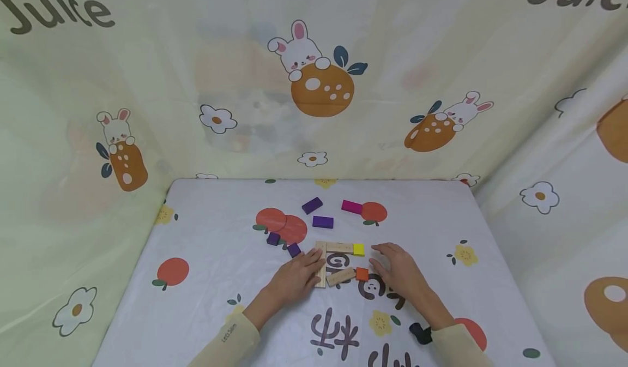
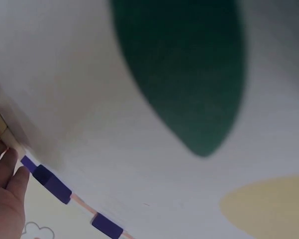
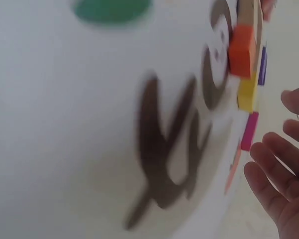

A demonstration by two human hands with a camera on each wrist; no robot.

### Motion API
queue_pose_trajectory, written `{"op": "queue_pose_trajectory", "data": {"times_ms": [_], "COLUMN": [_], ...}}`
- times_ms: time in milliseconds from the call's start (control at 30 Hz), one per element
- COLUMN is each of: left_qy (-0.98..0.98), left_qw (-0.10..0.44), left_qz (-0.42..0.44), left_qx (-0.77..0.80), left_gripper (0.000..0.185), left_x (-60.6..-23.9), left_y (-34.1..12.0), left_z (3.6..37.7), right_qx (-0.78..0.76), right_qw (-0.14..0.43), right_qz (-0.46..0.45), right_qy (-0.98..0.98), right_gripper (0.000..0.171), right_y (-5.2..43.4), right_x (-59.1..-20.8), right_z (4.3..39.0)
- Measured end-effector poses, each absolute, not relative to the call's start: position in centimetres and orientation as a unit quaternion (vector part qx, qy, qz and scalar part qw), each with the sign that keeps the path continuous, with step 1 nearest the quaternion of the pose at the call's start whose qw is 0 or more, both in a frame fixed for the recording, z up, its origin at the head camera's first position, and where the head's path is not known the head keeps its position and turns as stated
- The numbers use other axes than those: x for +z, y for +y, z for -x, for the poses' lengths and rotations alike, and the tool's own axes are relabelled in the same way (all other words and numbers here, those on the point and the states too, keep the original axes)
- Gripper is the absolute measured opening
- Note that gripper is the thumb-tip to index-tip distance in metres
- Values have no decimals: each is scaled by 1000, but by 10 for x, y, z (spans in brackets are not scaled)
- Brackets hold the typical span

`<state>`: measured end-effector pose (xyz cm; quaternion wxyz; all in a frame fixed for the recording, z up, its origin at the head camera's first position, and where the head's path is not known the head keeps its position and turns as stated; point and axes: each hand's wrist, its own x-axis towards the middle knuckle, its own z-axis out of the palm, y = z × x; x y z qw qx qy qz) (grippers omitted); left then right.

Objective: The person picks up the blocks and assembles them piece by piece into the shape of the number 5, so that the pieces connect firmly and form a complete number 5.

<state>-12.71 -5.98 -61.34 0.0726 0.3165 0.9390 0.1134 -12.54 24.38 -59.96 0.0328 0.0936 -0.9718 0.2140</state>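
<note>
Head view: left hand point(image 1: 294, 278) flat on the table point(image 1: 206, 236), fingers straight, touching the upright natural wood strip point(image 1: 321, 266). Right hand point(image 1: 399, 271) relaxed, fingers extended just beside the orange block point(image 1: 362, 274), gripping nothing. Tilted wood bar point(image 1: 340, 277) touching that orange block; yellow block point(image 1: 359, 249) capping the top bar point(image 1: 339, 247). Purple blocks point(image 1: 322, 222) and a magenta block point(image 1: 351, 206) farther back, well apart.

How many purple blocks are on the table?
4. Two long purple wooden blocks lie at the far middle, one tilted and one flat. Two small purple cubes sit beside the left hand. The hands may hide more.
</note>
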Motion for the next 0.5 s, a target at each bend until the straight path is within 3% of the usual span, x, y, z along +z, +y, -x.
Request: {"op": "queue_pose_trajectory", "data": {"times_ms": [233, 500], "left_qy": [940, 936], "left_qw": [71, 70], "left_qz": [-314, -322], "left_qx": [116, 121], "left_gripper": [53, 52], "left_x": [-615, -614], "left_y": [-62, -61], "left_z": [128, 128], "right_qx": [219, 212], "right_qw": [43, 7], "right_qz": [-89, -86], "right_qy": [-971, -974], "right_gripper": [46, 42], "right_y": [250, 247], "right_x": [-594, -593], "right_z": [165, 215]}}
